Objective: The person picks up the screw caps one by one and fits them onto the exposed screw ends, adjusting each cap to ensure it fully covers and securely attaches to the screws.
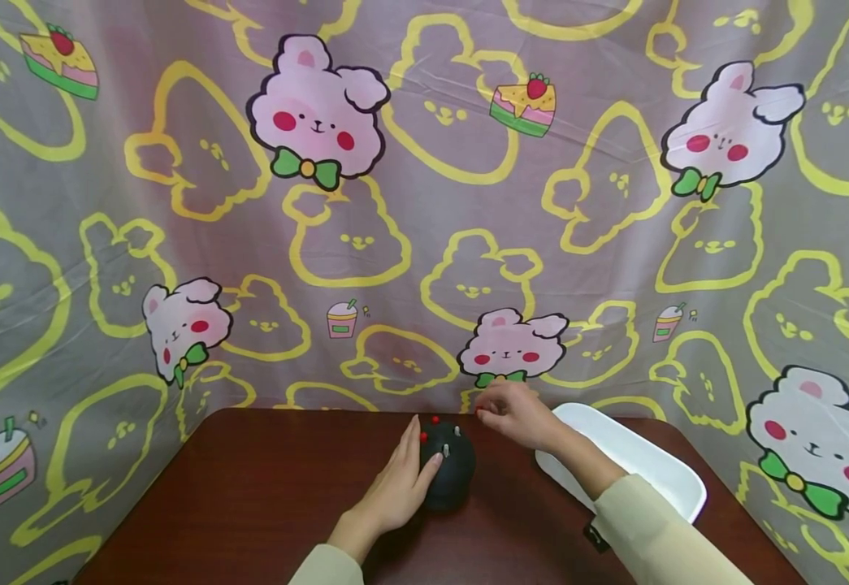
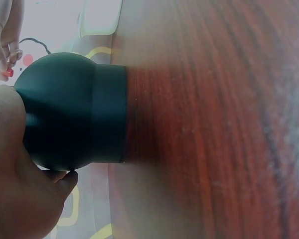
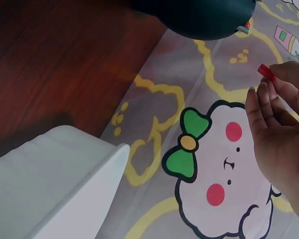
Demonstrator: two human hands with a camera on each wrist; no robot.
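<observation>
A black rounded object (image 1: 455,481) with a short straight base stands upright on the brown table. Two small red pieces (image 1: 424,437) and two short silvery posts (image 1: 446,449) show on its top. My left hand (image 1: 395,487) steadies it from the left, thumb on the near side and fingers along the far left side. In the left wrist view the ball-like body (image 2: 65,112) partly hides that hand. To the right of the object and apart from it, my right hand (image 1: 519,413) pinches a small red cap (image 3: 265,71) between thumb and fingertips.
A white tray (image 1: 676,481) stands on the table (image 1: 249,487) at the right, partly under my right forearm. By the sleeve lies a small black item (image 1: 595,536), its kind unclear. A patterned curtain (image 1: 424,203) hangs behind the table and along its sides.
</observation>
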